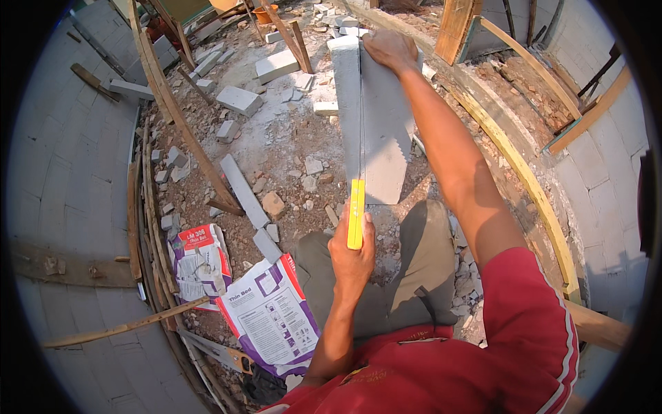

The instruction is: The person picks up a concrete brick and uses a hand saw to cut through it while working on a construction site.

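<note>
My left hand (pixel 352 252) is wrapped round the yellow handle (pixel 356 214) of a hand saw. Its thin blade (pixel 361 124) is seen edge-on, running away from me along a long light grey block (pixel 347 103). A jagged, tooth-like shadow edge shows on the block's right part. At the far end, my right hand (pixel 392 52) is closed beside the blade tip and the block's edge; its fingers are turned away, so what they grip is hidden. The near end of the block lies between my knees.
Rubble and grey block pieces (pixel 239 101) cover the ground to the left. Slanting wooden poles (pixel 186 131) stand there. Printed paper bags (pixel 272 314) and another saw (pixel 217 352) lie by my left side. A yellowish timber (pixel 524 165) curves along the right, near the block wall (pixel 614 186).
</note>
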Action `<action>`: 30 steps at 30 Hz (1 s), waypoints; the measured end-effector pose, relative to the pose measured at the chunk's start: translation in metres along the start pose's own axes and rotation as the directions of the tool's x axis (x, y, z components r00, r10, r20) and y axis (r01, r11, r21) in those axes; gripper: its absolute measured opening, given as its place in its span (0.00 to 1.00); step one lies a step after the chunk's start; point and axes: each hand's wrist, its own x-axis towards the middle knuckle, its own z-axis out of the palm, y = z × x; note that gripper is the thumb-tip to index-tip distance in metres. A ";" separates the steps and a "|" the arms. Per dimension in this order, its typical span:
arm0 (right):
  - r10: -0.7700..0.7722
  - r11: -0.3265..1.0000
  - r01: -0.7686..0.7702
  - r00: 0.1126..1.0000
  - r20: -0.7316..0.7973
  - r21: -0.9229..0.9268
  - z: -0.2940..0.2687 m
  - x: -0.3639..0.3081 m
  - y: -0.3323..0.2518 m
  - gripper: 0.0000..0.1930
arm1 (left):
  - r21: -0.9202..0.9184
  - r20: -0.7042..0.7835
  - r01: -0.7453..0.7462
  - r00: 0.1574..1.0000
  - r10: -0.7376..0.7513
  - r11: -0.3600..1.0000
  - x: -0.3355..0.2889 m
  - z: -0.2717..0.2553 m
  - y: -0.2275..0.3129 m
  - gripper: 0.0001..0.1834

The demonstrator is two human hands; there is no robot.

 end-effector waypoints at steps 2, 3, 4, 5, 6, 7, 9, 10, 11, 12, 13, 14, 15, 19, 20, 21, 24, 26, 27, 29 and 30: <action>-0.038 0.999 0.038 0.999 0.006 -0.014 0.004 0.000 0.001 0.29 | 0.052 0.063 0.087 0.994 -0.090 0.995 0.069 0.017 0.013 0.13; -0.043 0.999 0.042 0.999 -0.003 -0.025 0.005 0.005 -0.006 0.28 | -0.042 -0.015 -0.057 0.998 0.056 0.998 0.093 0.028 0.002 0.10; -0.046 0.999 0.045 0.999 -0.027 -0.015 0.010 0.006 -0.003 0.28 | -0.020 -0.007 -0.022 1.000 0.022 1.000 0.084 0.026 0.002 0.11; -0.045 0.999 0.044 0.997 -0.056 -0.018 0.012 0.008 0.007 0.27 | -0.013 0.006 0.011 1.000 -0.011 1.000 0.067 0.026 0.003 0.12; -0.048 0.999 0.048 0.995 -0.082 -0.009 0.014 0.009 0.012 0.27 | -0.002 -0.016 -0.005 1.000 0.005 1.000 0.035 0.018 0.002 0.13; -0.038 0.999 0.039 0.995 -0.094 0.007 0.015 0.006 0.012 0.27 | 0.011 -0.042 -0.020 0.999 0.020 1.000 0.004 0.008 0.000 0.14; -0.013 0.998 0.022 0.991 -0.137 0.061 0.013 -0.001 0.002 0.27 | 0.010 -0.088 -0.096 0.991 0.097 0.995 -0.017 -0.007 0.004 0.17; -0.004 0.998 0.013 0.991 -0.133 0.068 0.009 0.003 0.004 0.27 | -0.004 -0.077 -0.096 0.992 0.095 0.995 -0.016 -0.008 0.010 0.18; -0.003 0.998 0.010 0.995 -0.098 0.068 0.015 0.003 0.010 0.27 | -0.007 -0.050 -0.040 0.998 0.040 0.999 -0.008 -0.006 0.016 0.18; -0.012 0.998 0.017 0.996 -0.086 0.064 0.012 0.008 0.012 0.28 | -0.009 -0.025 0.013 1.000 -0.013 1.000 0.000 -0.004 0.024 0.18; -0.015 0.998 0.019 0.997 -0.073 0.054 0.011 0.009 0.004 0.27 | 0.011 0.017 0.086 0.996 -0.086 0.996 0.033 -0.001 0.027 0.18; -0.015 0.999 0.017 0.999 -0.051 0.037 0.016 0.006 0.000 0.27 | 0.039 0.046 0.084 0.995 -0.086 0.996 0.064 0.004 0.026 0.18; -0.018 1.000 0.019 0.999 -0.038 0.017 0.017 0.007 -0.005 0.27 | 0.062 0.073 0.074 0.994 -0.079 0.995 0.083 0.006 0.025 0.17; -0.051 0.999 0.051 0.997 -0.055 -0.012 0.034 0.028 0.028 0.28 | -0.004 0.018 -0.028 0.999 0.028 1.000 0.052 0.015 0.020 0.18; -0.022 1.000 0.022 0.997 -0.079 -0.004 0.037 0.026 0.033 0.28 | -0.011 -0.015 -0.075 0.997 0.075 0.997 0.019 0.015 0.009 0.19; 0.004 1.000 -0.001 0.993 -0.121 0.022 0.032 0.027 0.028 0.28 | -0.004 -0.054 -0.144 0.988 0.143 0.990 -0.007 0.010 0.001 0.19; -0.001 1.000 0.002 0.999 -0.037 0.024 0.019 0.005 0.003 0.29 | 0.036 -0.059 -0.051 0.997 0.053 0.998 0.015 0.005 0.018 0.17; -0.022 1.000 0.023 1.000 -0.017 0.021 0.010 0.001 -0.005 0.29 | 0.028 0.015 0.072 0.997 -0.072 0.997 0.065 0.010 0.025 0.16; -0.027 0.999 0.028 0.999 -0.019 0.018 0.008 0.002 -0.007 0.29 | 0.025 0.038 0.058 0.998 -0.059 0.998 0.085 0.012 0.024 0.15; -0.005 1.000 0.005 1.000 -0.019 0.006 0.008 0.003 0.000 0.29 | 0.079 0.103 0.064 0.992 -0.072 0.995 0.078 0.013 0.012 0.15; 0.014 1.000 -0.014 1.000 -0.024 0.006 0.007 0.004 0.002 0.29 | 0.024 0.046 0.038 0.998 -0.039 0.999 0.048 0.010 0.007 0.16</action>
